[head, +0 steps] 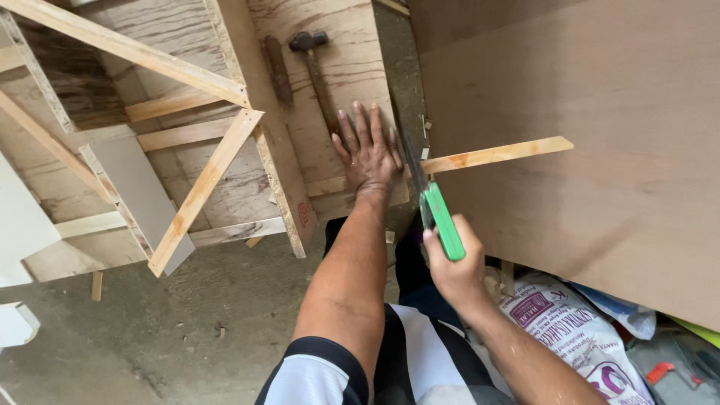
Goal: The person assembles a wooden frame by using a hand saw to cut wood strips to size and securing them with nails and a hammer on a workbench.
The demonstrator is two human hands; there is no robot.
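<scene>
**Sawing a thin wood strip at the edge of a plywood bench**

The left hand [367,150] lies flat, fingers spread and open, pressing the wood strip [499,154] down onto the plywood board [341,60]. The right hand [454,262] is closed around the green handle of a handsaw [433,214], whose blade runs up just beside the left hand and meets the strip at the board's edge.

To cut well, the pressing hand should sit close to the cut line yet clear of the teeth, and the strokes should be long and light so the slim strip does not splinter or jump. The free end wants support near the finish, or it may tear off.

The strip is pale, narrow and flat, with an orange-brown streak near the cut; its long end sticks out to the right over a large brown sheet [600,150]. How deep the blade has gone seems impossible to tell, since the blade is blurred. A hammer [315,64] lies on the board beyond the fingers.
</scene>
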